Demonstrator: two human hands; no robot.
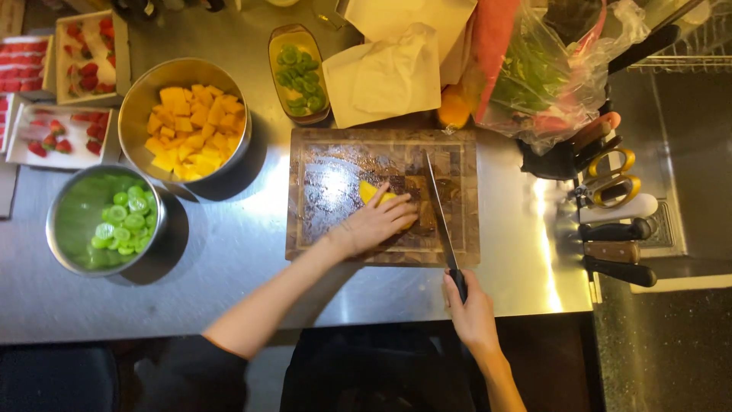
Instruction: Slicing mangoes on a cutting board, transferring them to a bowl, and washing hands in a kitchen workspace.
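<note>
My left hand (375, 223) lies flat over yellow mango pieces (372, 192) on a dark wooden cutting board (328, 160), fingers spread toward the right. My right hand (471, 309) grips the black handle of a long kitchen knife (436, 200). Its blade lies across the board just right of my left fingertips, tip pointing away from me. Part of the mango is hidden under my left hand.
A steel bowl of mango cubes (191, 126) and a steel bowl of kiwi slices (114, 217) stand left of the board. Strawberry boxes (65, 137) sit at far left. Behind are a kiwi dish (299, 72), paper (381, 72) and a plastic bag (549, 76). Scissors and knife handles (614, 221) stick out at right.
</note>
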